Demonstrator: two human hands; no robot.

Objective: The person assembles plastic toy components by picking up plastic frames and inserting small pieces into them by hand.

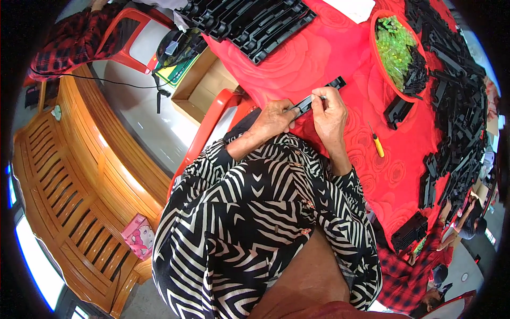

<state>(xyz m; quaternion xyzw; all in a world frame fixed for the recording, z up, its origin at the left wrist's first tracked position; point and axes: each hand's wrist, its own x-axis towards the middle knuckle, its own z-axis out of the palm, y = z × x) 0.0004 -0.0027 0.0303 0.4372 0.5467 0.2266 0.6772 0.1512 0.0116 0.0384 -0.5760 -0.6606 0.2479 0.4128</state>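
A long black plastic part (pixel 336 83) is held at a slant over the near edge of the red-covered table. My left hand (pixel 275 116) grips its lower end, fingers wrapped round it. Higher along the same part, my right hand (pixel 329 110) pinches with thumb and forefinger; whether a small piece sits between those fingertips is hidden. To the right of my right hand lies a small screwdriver (pixel 377 144) with a yellow handle. Beyond it another black plastic part (pixel 398 112) rests beside an orange-red basket (pixel 374 37) of green-yellow pieces and small black pieces.
Finished-looking rows of black parts (pixel 255 24) lie at the far left of the table (pixel 340 48). A large heap of black parts (pixel 457 106) covers the right side. A red chair (pixel 212 119), an open cardboard box (pixel 204 85) and a wooden bench (pixel 64 175) stand left. Other people sit nearby.
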